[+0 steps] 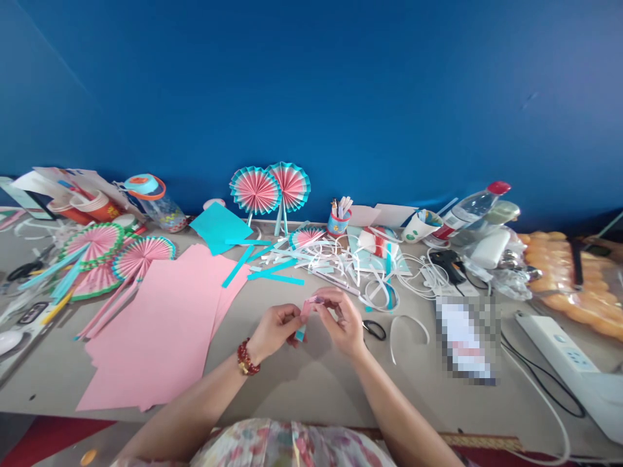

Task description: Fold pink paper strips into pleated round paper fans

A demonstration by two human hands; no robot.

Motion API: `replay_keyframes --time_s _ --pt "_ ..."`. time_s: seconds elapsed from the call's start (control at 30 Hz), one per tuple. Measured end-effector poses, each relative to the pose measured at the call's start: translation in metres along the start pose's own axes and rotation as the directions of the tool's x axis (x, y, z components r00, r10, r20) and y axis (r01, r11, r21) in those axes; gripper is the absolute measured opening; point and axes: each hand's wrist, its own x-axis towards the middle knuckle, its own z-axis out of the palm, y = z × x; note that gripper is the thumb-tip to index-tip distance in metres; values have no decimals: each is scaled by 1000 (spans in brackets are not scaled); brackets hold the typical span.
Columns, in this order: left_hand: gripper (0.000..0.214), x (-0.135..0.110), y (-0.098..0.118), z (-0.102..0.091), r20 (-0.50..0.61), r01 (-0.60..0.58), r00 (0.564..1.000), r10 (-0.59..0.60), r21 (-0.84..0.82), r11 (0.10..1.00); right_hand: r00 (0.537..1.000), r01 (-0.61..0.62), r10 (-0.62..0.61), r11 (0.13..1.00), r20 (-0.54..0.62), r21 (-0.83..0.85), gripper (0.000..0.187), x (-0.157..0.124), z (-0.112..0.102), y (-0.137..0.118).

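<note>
Over the middle of the desk, my left hand (278,329) is closed on a narrow piece of folded paper (300,333), pink with a blue end. My right hand (342,321) pinches the upper end of the same folded paper, its fingertips close to my left thumb. Part of the paper is hidden behind the fingers. Black-handled scissors (374,330) lie just right of my right hand, their blades mostly hidden. Left of my left hand is a stack of pink paper sheets (165,318). Blue paper strips (277,279) lie beyond both hands.
Pleated paper fans (256,190) stand at the wall; other fans (143,256) lie left. White paper scraps (335,256) heap behind my hands. A water bottle (158,204), a plastic bottle (470,211), a black glue gun (448,266) and a power strip (559,340) with cables surround the work area.
</note>
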Motion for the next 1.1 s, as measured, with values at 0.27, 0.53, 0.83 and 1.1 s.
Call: replay_keyframes --time_s 0.27,0.53,0.83,1.1 --pt "43 0 -1 0 -38 -57 998 57 5 998 993 104 -102 994 54 -43 18 1 0 -4" --pt "43 -6 13 -2 13 -157 987 160 302 940 992 -119 114 985 50 127 9 -2 6 -4" --pt "43 -6 12 -4 -40 -162 980 196 411 897 985 -173 167 965 50 195 10 -3 9 -4" --pt "40 -6 11 -4 -29 -101 993 110 227 969 997 -77 76 994 20 81 8 -3 10 -4"
